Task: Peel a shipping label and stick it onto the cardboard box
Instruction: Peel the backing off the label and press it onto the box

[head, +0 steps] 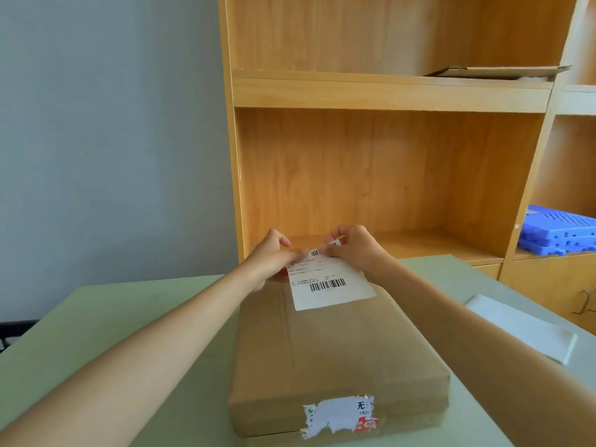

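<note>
Two bare hands meet above the far end of a flat brown cardboard box (338, 356) that lies on a pale green table (96, 317). At the left, the left hand (274, 256) has its fingers curled, thumb and forefinger pinched shut on the top left edge of a white rectangular shipping label with black barcodes (332, 285). That label hangs tilted over the far part of the box top, its lower edge near or on the cardboard; whether it touches cannot be told. Just right of the label's top, the right hand (354, 250) pinches the upper right corner, where a small white flap is turned up between thumb and forefinger; the other fingers are folded in. On the box's near side wall sits a torn white and red sticker remnant (340, 416). Further right, a white flat sheet (522, 327) lies on the table, apart from the box. Behind the table stands an orange wooden shelf unit (387, 175), with a flattened cardboard piece (496, 71) on an upper shelf and blue plastic trays (561, 233) stacked in the right compartment.
</note>
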